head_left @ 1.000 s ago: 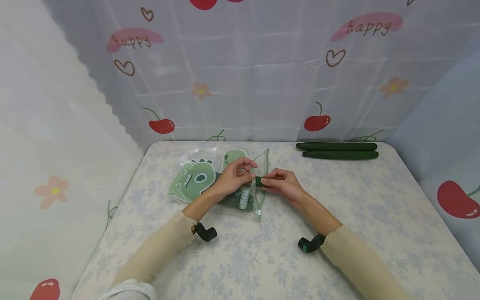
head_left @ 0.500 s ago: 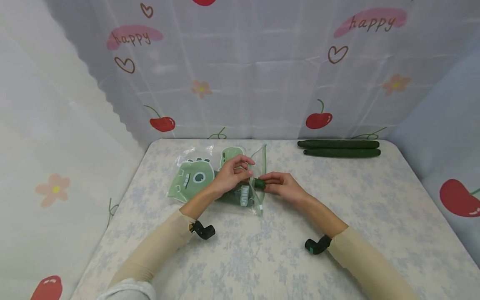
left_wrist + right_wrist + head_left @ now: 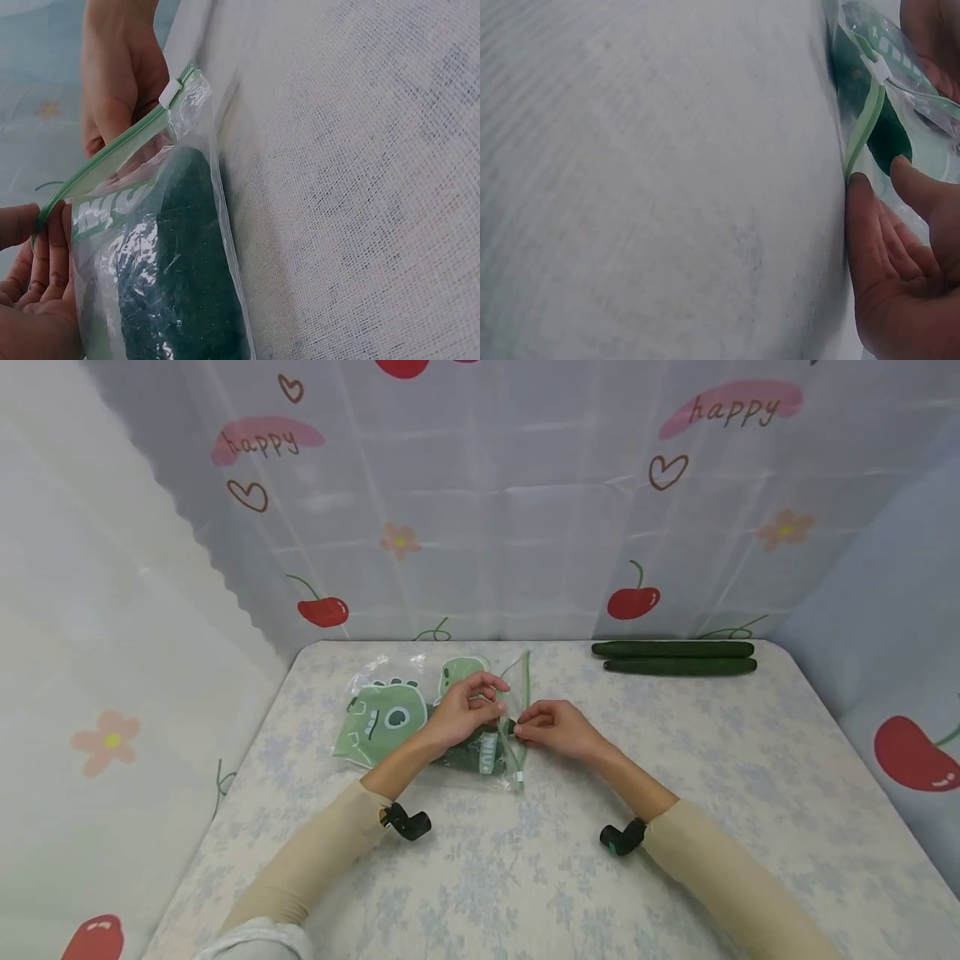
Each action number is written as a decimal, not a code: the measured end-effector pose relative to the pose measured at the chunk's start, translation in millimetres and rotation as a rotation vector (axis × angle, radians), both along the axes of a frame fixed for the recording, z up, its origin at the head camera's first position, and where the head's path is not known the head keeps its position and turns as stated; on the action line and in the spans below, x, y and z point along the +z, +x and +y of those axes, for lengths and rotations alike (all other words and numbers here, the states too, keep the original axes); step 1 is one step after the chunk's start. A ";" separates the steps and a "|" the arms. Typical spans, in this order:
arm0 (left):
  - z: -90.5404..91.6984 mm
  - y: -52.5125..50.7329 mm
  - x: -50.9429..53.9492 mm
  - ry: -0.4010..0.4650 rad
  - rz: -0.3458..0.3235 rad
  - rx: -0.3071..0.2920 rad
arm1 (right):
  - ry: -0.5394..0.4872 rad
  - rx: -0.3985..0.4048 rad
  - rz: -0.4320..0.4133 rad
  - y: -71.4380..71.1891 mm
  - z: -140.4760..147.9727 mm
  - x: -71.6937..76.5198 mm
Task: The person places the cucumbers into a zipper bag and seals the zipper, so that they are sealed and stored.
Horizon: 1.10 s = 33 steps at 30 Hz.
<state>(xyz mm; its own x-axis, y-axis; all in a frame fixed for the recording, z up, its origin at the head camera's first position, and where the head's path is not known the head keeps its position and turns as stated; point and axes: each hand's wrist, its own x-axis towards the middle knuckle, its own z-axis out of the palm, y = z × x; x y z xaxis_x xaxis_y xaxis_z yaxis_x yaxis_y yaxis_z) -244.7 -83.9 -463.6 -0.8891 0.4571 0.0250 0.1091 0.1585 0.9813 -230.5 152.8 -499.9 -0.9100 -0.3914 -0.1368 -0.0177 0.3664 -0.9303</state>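
A clear zip bag (image 3: 375, 739) with green monster prints lies on the table, its mouth facing right. Dark green cucumbers show through the plastic, one cucumber (image 3: 199, 255) plainest in the left wrist view. My left hand (image 3: 459, 714) pinches the green zip edge between thumb and fingers, holding the mouth up. At the mouth, my right hand (image 3: 558, 727) has thumb and fingers at the end of another cucumber (image 3: 889, 135), most of which is inside the bag. In the right wrist view the thumb touches that end, and the index finger meets the bag's lip.
Two long cucumbers (image 3: 678, 658) lie side by side at the back right of the table. A flowered cloth (image 3: 465, 868) covers the table. Printed curtains (image 3: 495, 527) stand behind it and at both sides. A white slider (image 3: 171, 94) sits on the zip near one corner.
The cucumber at the mouth has slid left, deeper into the bag. My right hand loosened its fingers, then closed them again at the cucumber's end. The left hand keeps its hold on the edge.
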 end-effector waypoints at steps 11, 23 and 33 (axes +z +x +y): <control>0.7 -0.1 -3.4 -0.012 0.000 0.001 | 0.065 -0.055 0.044 -2.5 -8.4 -1.2; -0.1 -0.7 -4.6 -0.009 -0.004 0.011 | -0.108 0.020 0.034 4.8 33.9 1.9; -1.3 1.0 -6.6 -0.007 -0.027 -0.013 | -0.005 -0.102 0.135 2.5 104.4 7.0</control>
<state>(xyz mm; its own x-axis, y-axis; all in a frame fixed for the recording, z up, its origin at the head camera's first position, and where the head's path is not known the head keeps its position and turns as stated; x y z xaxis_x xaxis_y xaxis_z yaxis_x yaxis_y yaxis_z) -243.7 -85.1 -470.2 -0.8831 0.4691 -0.0021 0.0851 0.1646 0.9827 -228.0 257.3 -493.0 -0.9550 -0.2964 -0.0087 -0.1060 0.3685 -0.9236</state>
